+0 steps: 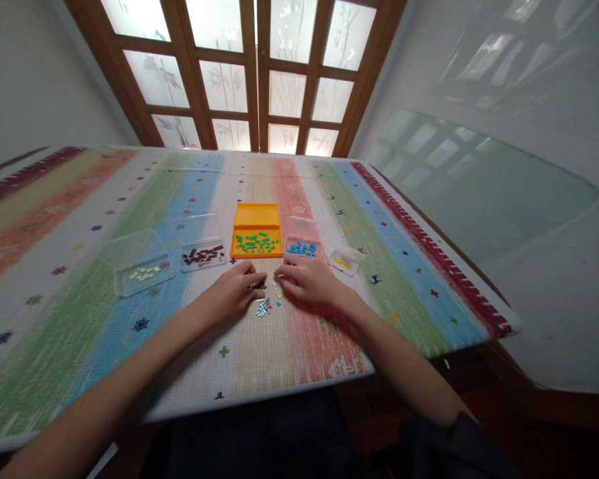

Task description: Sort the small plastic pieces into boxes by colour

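Observation:
Low over the tablecloth, my left hand [237, 287] has its fingers curled and closed beside a few dark little pieces [262, 287]; what they pinch, if anything, is too small to make out. Facing it, my right hand [310, 279] has its fingers drawn together above some cream pieces [277, 289]; whatever is in its fingertips is hidden. Just in front of both hands lies a small loose pile of mixed blue, white and dark pieces [263, 308]. One blue piece [278, 303] sits apart from that pile, to its right.
Beyond the hands stands an open orange case [257, 214] holding green pieces [257, 243]. Clear boxes flank it: brown pieces [202, 255] and cream pieces [144, 273] leftward, blue pieces [302, 249] and yellow pieces [342, 263] rightward. A striped tablecloth [180, 359] covers the table.

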Demonstrator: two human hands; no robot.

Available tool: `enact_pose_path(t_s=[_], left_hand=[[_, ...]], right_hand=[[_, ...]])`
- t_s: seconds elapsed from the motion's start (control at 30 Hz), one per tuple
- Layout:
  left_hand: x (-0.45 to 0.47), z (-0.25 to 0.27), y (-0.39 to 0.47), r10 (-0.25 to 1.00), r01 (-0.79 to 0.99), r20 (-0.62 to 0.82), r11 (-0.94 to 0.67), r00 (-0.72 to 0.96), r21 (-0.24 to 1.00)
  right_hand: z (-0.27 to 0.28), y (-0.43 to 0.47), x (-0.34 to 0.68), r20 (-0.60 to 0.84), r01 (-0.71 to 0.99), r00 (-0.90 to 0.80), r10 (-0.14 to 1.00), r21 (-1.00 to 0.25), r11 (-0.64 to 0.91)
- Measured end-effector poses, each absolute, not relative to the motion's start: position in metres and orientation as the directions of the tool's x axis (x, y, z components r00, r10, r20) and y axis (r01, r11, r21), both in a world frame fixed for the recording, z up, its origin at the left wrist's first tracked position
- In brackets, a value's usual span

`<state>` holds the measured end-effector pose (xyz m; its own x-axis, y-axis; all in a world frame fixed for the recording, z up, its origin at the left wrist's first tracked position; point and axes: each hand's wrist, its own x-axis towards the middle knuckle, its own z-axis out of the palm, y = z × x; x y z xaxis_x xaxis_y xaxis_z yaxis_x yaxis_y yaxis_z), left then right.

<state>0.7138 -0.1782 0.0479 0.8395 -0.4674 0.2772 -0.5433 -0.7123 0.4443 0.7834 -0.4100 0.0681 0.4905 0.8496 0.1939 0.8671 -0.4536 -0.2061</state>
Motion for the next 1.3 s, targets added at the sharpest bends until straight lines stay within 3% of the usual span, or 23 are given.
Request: enact_pose_path(t_s=[0.23, 0.5, 0.73, 1.1, 1.3], left_hand=[[0.716, 0.041, -0.188, -0.467, -0.560, 0.319, -0.753, 0.824, 0.345], [0.714, 0.041, -0.184, -0.483, -0.576, 0.322, -0.744, 0.814, 0.340], [0.711, 0.042, -0.173, -0.502, -0.592, 0.338, -0.762, 0.796, 0.262], [0.699, 0.055, -0.179, -0.550, -0.538, 0.130, -0.835, 0.825, -0.117], [0.699, 0.051, -0.175, -0.581, -0.583, 0.214, -0.810, 0.786, -0.058]], right_hand=[[0.068, -0.411, 0.783, 0.198, 0.871, 0.480, 0.855, -0.217, -0.440], [0.065, -0.412, 0.786, 0.238, 0.884, 0.461, 0.855, -0.210, -0.418], [0.065, -0.415, 0.787, 0.245, 0.887, 0.458, 0.855, -0.197, -0.418], [0.065, -0.415, 0.789, 0.272, 0.907, 0.419, 0.866, -0.167, -0.386], [0.063, -0.415, 0.790, 0.273, 0.906, 0.421, 0.865, -0.166, -0.389]])
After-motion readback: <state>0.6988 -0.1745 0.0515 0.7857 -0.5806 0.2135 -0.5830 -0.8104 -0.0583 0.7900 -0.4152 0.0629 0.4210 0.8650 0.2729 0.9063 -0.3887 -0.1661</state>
